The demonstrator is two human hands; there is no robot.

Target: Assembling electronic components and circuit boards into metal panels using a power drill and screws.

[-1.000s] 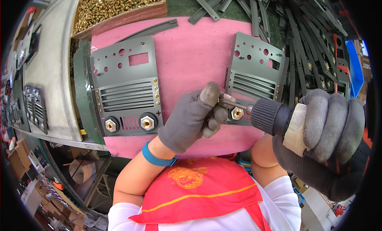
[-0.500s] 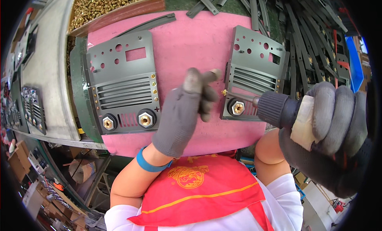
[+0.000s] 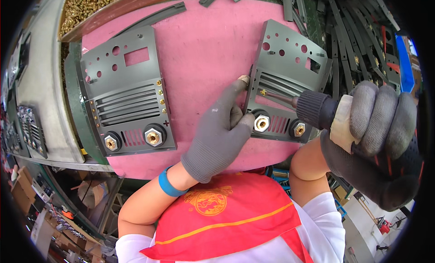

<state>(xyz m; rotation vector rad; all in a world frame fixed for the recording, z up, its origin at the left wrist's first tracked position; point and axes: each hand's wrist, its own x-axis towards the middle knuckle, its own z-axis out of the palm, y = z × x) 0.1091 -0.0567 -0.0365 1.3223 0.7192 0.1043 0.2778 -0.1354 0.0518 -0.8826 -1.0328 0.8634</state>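
Grey slotted metal panel (image 3: 120,76), left; matching panel (image 3: 282,66), right. Left hand (image 3: 217,131): half-spread, at latter's edge. Right hand (image 3: 378,122): wrapped round black power screwdriver (image 3: 315,110).

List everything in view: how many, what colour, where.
Mat: one, pink, centre
Panels: two, dark grey, on the mat
Terminals: four, black and silver, two per panel
Metal strips: many, dark grey, mostly upper right
Box: one, brown, upper left
Small fasteners: many, gold, in the box
Driver tool: one, black, centre right
Fastener: one, gold, at the driver tool's tip
Background clutter: uncounted, mixed colours, edges
Apron: one, red, lower centre
Wristband: one, blue, left wrist
Left hand: one, grey-gloved, at the right panel's edge
Right hand: one, grey-gloved, around the driver tool
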